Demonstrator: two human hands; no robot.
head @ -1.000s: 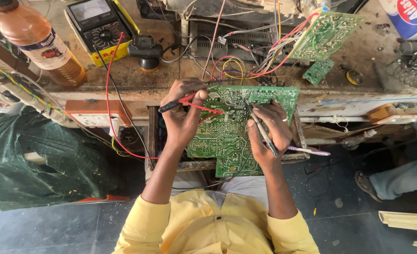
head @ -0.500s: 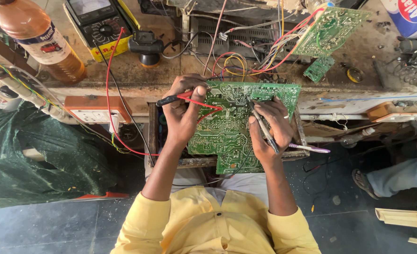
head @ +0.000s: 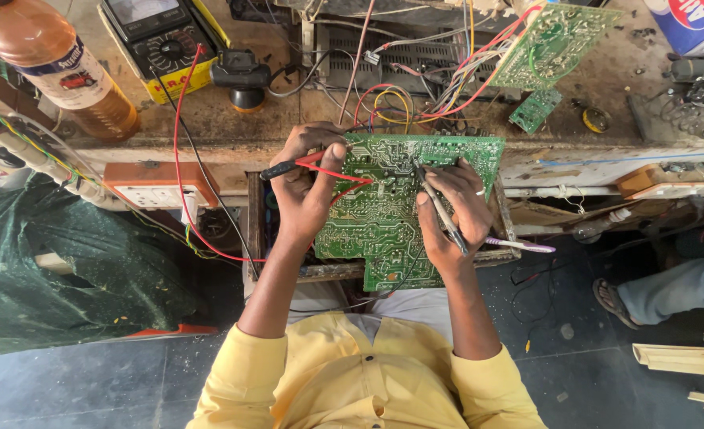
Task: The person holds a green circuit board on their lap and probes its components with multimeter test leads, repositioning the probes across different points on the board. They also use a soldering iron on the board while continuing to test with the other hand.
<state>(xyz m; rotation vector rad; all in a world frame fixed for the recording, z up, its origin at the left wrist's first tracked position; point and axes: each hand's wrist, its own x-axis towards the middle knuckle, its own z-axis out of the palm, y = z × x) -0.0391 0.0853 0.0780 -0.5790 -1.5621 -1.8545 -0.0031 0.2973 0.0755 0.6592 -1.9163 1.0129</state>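
An electronics repair workshop: a worn, stained bench (head: 209,119) carries a multimeter (head: 161,44), loose wires (head: 415,87), bare circuit boards (head: 555,44), a socket box (head: 157,187) and an open chassis (head: 415,48), above a dusty floor (head: 74,389).

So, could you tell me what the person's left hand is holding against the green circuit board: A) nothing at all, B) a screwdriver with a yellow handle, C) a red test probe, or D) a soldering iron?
C: the left hand pinches a red test probe with a black grip, its tip on the green circuit board, while the right hand holds a dark probe.
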